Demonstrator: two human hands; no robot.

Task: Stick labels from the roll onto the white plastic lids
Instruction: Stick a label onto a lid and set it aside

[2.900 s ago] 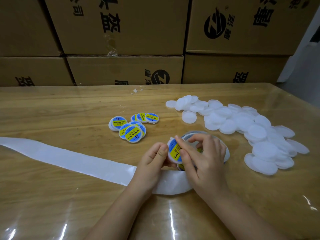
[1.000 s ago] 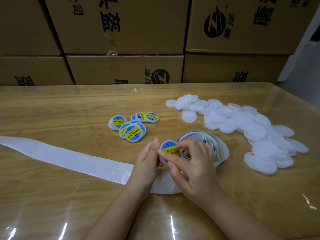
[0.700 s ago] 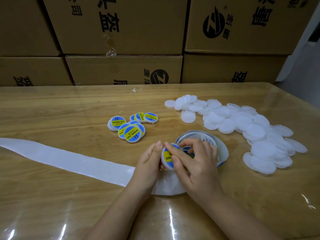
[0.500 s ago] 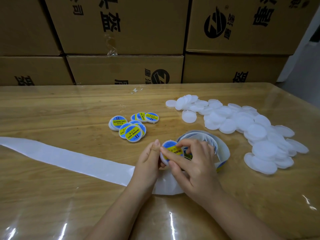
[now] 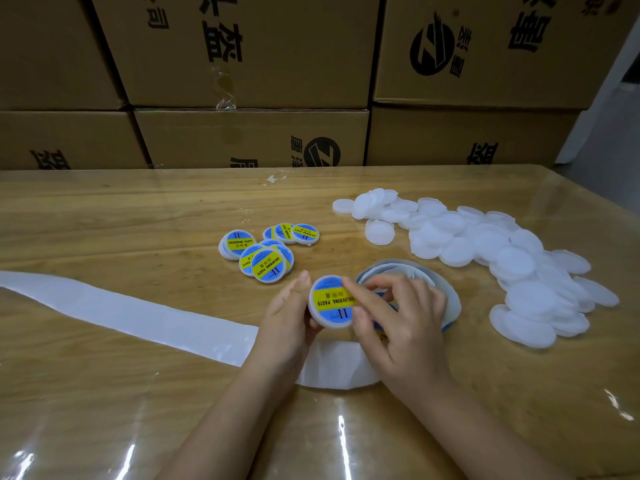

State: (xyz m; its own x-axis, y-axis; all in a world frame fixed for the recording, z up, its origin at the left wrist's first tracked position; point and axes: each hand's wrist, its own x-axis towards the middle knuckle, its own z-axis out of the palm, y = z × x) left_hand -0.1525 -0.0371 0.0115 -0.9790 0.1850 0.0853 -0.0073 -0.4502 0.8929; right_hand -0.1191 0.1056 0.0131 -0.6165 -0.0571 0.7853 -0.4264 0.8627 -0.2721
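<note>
Table (image 5: pixel 104 209): blank lids (image 5: pixel 516 265) heaped toward right edge; backing strip (image 5: pixel 121 313) runs to left edge. Label roll (image 5: pixel 446 292) at centre, finished lids (image 5: pixel 266 258) just beyond. Left hand (image 5: pixel 287 317) grips labelled lid (image 5: pixel 327 322) by the rim over the centre; right hand (image 5: pixel 401 327) pinches it too.

A packing storeroom: stacked printed cardboard cartons (image 5: pixel 249 50) line the wall behind a worktable (image 5: pixel 104 220).

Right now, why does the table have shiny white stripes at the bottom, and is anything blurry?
Head view: the stripes are glare, light bouncing off the glossy table; head view: the labelled lid between the left hand and right hand is sharp, its words readable; head view: the wide lens tilts the cardboard boxes near the edges.
</note>
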